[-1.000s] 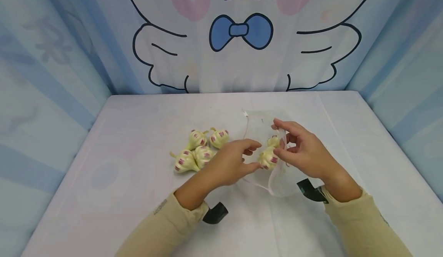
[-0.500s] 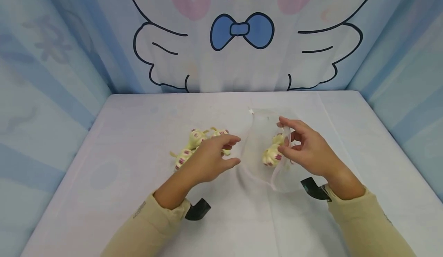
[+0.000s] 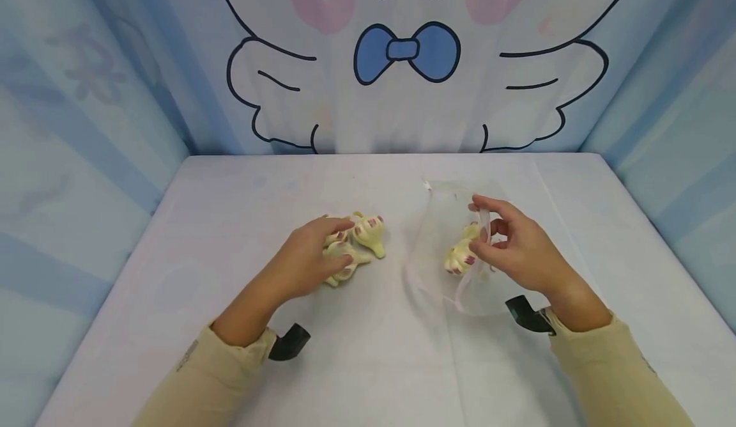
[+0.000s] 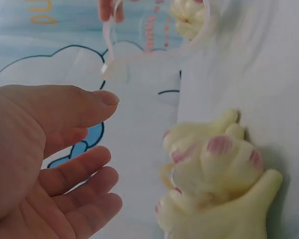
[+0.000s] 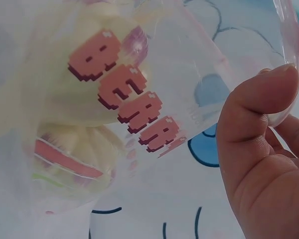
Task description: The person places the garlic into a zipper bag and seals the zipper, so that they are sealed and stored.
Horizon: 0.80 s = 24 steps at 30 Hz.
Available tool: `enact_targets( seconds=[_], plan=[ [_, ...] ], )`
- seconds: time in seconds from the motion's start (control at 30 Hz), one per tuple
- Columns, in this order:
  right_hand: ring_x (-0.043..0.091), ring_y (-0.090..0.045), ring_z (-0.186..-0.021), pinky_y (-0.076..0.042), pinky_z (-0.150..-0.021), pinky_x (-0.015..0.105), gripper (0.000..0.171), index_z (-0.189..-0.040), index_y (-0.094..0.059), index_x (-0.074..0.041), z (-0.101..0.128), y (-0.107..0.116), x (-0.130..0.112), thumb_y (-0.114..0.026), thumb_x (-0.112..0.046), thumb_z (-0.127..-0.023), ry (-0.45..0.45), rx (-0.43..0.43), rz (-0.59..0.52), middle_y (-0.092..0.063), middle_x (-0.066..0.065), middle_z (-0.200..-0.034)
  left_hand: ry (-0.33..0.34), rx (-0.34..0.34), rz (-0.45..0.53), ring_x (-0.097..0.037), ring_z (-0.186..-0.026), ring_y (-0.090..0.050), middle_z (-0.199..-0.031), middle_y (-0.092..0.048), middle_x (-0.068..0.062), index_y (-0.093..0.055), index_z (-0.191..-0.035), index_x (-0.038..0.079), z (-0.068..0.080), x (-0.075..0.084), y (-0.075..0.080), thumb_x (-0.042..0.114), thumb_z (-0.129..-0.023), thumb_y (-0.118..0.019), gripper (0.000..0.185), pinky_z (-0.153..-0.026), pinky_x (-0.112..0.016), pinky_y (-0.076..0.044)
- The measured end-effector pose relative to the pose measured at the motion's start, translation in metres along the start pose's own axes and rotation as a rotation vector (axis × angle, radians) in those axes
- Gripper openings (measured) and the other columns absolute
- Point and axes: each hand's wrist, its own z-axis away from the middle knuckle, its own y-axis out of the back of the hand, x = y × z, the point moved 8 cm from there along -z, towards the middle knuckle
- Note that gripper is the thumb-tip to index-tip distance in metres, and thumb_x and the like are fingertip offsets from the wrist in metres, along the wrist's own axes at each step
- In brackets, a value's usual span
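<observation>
My right hand pinches the rim of a clear plastic zip bag between thumb and fingers, and the bag's mouth gapes toward the left. Inside it lie garlic bulbs, pale yellow with purple patches. Seen from the right wrist, red "BEAR" lettering is printed on the bag. My left hand hovers over a small pile of garlic bulbs at the left, partly covering them. In the left wrist view its thumb and fingers are spread apart with nothing between them, beside the piled garlic.
Everything rests on a white-covered table. A curtain with a cartoon figure and a blue bow hangs behind the table's far edge. More blue curtains flank both sides.
My left hand has moved away from the bag's mouth, leftward to the garlic pile. The right hand keeps hold of the bag and has shifted slightly right with it.
</observation>
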Motion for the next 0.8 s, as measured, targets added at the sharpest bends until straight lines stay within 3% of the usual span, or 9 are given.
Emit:
enact_targets(
  seconds=[0.2, 0.43, 0.67, 0.8],
  plan=[
    [0.014, -0.052, -0.087, -0.053, -0.070, 0.017, 0.067, -0.150, -0.039, 0.000, 0.002, 0.000, 0.006, -0.070, -0.002, -0.091, -0.029, -0.004, -0.005, -0.050, 0.018, -0.141, 0.043, -0.041, -0.101, -0.033, -0.134, -0.046, -0.143, -0.051, -0.016, -0.055, -0.141, 0.003, 0.004, -0.027, -0.002, 0.011, -0.092, -0.072, 0.052, -0.106, -0.049, -0.041],
    [0.014, -0.052, -0.088, -0.053, -0.071, 0.016, 0.067, -0.150, -0.040, -0.001, 0.002, -0.001, 0.006, -0.070, -0.002, -0.091, -0.030, -0.001, 0.006, -0.050, 0.019, -0.140, 0.010, -0.032, -0.216, -0.038, -0.127, -0.049, -0.137, -0.054, -0.020, -0.058, -0.135, -0.001, 0.013, -0.047, -0.001, 0.005, -0.089, -0.074, 0.050, -0.102, -0.050, -0.043],
    [0.013, -0.052, -0.087, -0.053, -0.069, 0.016, 0.067, -0.150, -0.040, 0.000, 0.001, 0.000, 0.006, -0.071, -0.001, -0.090, -0.019, 0.005, 0.004, -0.051, 0.018, -0.139, -0.023, -0.059, -0.231, -0.040, -0.123, -0.053, -0.131, -0.057, -0.023, -0.061, -0.129, -0.005, 0.020, -0.056, 0.000, 0.002, -0.086, -0.075, 0.046, -0.102, -0.051, -0.044],
    [0.012, -0.052, -0.086, -0.053, -0.068, 0.016, 0.067, -0.150, -0.040, 0.001, 0.001, 0.000, 0.005, -0.070, 0.000, -0.090, -0.009, 0.001, -0.012, -0.051, 0.018, -0.139, -0.002, -0.087, -0.234, -0.041, -0.123, -0.053, -0.133, -0.054, -0.024, -0.057, -0.134, -0.006, 0.025, -0.065, 0.000, 0.001, -0.086, -0.074, 0.052, -0.101, -0.052, -0.043]
  ],
)
